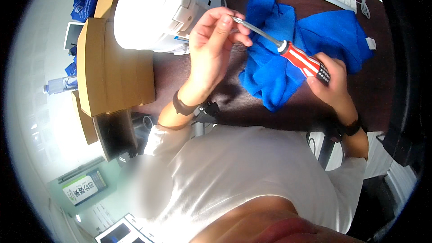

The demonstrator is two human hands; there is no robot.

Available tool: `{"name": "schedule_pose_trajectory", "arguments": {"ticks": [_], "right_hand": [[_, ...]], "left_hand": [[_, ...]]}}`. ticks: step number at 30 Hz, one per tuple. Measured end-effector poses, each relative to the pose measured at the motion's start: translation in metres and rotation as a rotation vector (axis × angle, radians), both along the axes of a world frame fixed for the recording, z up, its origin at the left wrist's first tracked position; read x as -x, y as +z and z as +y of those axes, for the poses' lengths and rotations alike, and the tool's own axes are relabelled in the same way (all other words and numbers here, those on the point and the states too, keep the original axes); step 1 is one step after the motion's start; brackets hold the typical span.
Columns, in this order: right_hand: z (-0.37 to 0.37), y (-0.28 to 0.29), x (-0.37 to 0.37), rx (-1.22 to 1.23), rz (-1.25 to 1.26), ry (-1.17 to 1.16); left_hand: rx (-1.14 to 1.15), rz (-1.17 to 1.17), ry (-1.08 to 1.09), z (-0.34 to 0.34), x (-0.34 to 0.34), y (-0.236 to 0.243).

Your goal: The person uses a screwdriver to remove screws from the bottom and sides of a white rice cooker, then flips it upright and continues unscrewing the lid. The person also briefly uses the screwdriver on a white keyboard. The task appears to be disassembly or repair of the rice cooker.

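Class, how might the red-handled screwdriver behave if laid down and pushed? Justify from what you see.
The red-handled screwdriver would probably stay stiff, given its straight, shiny shaft. Its rounded handle might let it roll. With a bulky handle and slim shaft, it is likely handle-heavy.

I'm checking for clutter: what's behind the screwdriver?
Behind the screwdriver is a blue cloth on the dark tabletop; whatever the screwdriver and right hand cover can't be seen.
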State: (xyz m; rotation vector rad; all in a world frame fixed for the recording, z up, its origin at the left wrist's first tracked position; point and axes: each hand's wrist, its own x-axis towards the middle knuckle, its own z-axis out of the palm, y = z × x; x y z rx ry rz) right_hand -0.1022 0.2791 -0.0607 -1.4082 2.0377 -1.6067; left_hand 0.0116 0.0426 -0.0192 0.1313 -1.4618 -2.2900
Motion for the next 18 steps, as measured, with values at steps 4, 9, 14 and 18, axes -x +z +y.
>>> {"name": "schedule_pose_trajectory", "arguments": {"ticks": [4, 9, 14, 18], "right_hand": [[0.002, -0.002, 0.001, -0.008, -0.068, 0.034], [0.0, -0.001, -0.004, -0.018, -0.175, 0.042], [0.007, -0.005, 0.002, 0.035, -0.087, -0.051], [0.005, 0.002, 0.002, 0.071, -0.177, -0.015]], "left_hand": [[0.097, 0.011, -0.013, -0.003, 0.0, -0.003], [0.172, -0.103, -0.046, 0.0, -0.013, 0.008], [0.688, -0.293, 0.001, -0.014, -0.049, 0.064], [1.183, -0.148, 0.18, -0.045, -0.079, 0.135]]}}
